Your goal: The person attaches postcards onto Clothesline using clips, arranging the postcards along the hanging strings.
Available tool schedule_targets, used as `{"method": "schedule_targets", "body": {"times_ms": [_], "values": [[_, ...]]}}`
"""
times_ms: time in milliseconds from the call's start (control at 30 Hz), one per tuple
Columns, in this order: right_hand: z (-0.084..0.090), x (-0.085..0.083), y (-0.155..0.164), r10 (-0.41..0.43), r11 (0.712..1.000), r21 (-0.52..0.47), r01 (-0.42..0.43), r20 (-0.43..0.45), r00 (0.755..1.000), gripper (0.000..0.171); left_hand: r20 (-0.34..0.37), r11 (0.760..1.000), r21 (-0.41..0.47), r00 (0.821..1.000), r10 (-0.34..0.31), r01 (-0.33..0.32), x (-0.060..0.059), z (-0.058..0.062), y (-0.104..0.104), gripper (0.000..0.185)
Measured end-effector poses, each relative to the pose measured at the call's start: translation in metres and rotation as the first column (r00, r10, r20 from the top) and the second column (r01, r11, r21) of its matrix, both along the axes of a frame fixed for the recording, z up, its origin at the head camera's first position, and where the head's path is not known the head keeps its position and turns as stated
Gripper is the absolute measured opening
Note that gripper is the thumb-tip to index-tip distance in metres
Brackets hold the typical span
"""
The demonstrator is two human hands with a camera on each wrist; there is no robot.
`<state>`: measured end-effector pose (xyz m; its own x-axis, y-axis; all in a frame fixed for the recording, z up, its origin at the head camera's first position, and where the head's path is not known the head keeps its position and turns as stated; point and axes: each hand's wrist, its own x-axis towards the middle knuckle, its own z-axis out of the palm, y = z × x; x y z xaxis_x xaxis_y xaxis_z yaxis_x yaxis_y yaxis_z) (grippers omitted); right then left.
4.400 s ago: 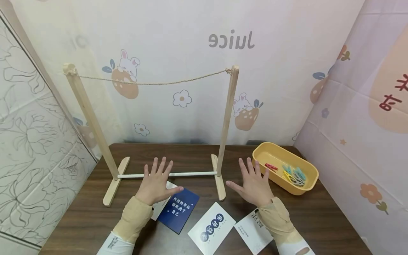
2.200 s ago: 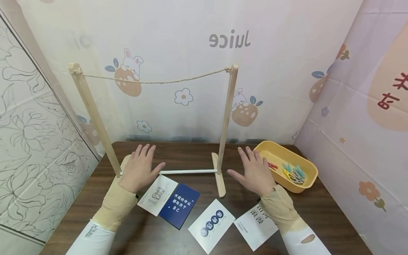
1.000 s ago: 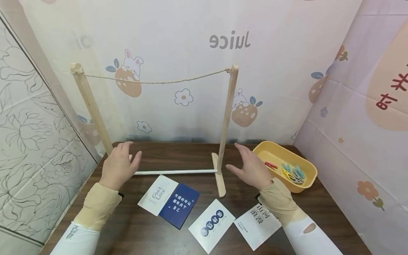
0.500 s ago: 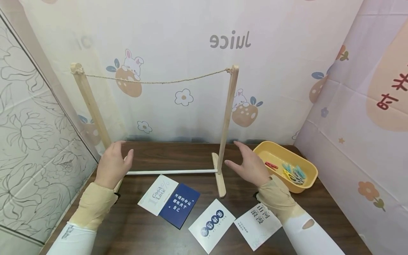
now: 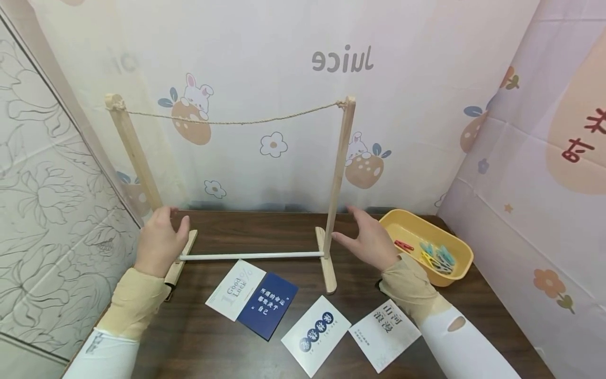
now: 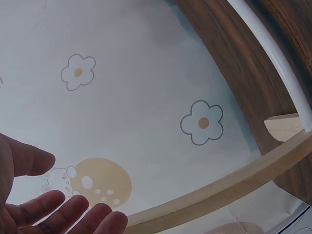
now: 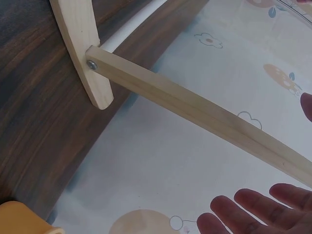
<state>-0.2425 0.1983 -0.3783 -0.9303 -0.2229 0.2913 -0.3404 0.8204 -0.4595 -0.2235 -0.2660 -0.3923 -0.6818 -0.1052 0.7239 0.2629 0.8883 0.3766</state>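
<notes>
Between the hands (image 5: 159, 243) (image 5: 372, 243), wooden frame (image 5: 338, 173), upright on dark table (image 5: 255, 231).

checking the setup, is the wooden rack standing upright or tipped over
Upright. Its two posts rise from wooden feet on the table, and the rope spans their tops, sagging slightly.

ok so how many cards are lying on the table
4: the white Good Luck card, the blue card on its right, the white card with dark circles further right, the dark-lettered white card rightmost. Any underneath would be hidden.
</notes>
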Motion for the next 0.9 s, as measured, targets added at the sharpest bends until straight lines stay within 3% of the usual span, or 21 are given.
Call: {"method": "schedule_targets", "body": {"times_ms": [500, 900], "values": [[0.009, -0.009, -0.011, 0.017, 0.999, -0.033, -0.017, 0.013, 1.000, 0.086, -0.027, 0.998, 0.059, 0.999, 0.025, -0.023, -0.004, 0.012, -0.011, 0.025], [0.010, -0.018, -0.021, 0.023, 0.995, -0.098, -0.018, 0.052, 0.998, 0.076, -0.034, 0.995, 0.090, 0.998, 0.046, -0.043, -0.004, 0.023, -0.017, 0.023]]}}
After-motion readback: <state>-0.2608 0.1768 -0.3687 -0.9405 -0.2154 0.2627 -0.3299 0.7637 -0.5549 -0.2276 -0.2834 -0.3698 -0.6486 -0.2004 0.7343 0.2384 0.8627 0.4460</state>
